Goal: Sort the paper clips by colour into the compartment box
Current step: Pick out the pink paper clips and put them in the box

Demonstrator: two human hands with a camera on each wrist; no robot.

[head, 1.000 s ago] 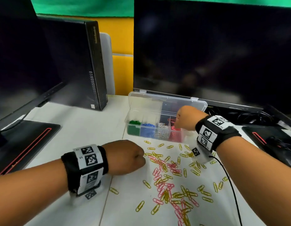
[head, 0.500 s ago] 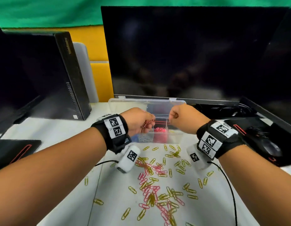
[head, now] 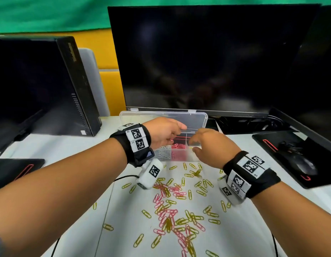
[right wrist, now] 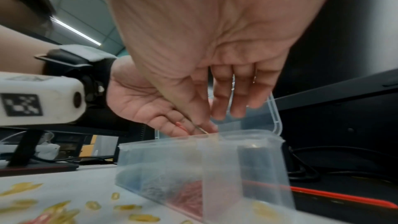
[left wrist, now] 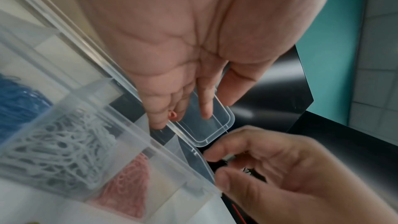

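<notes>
both over the box (head: 201, 117). left hand (head: 162, 131): fingers curled, one pink clip (left wrist: 172, 114) pinched at the tips, just above the pink compartment. right hand (head: 214, 145): fingers loosely spread, nothing seen in them, above the end compartment beside it. four filled compartments visible: blue, white, pink, a few yellow. loose clips (head: 175, 206), pink and yellow, too many to count, on the table below both wrists.
</notes>
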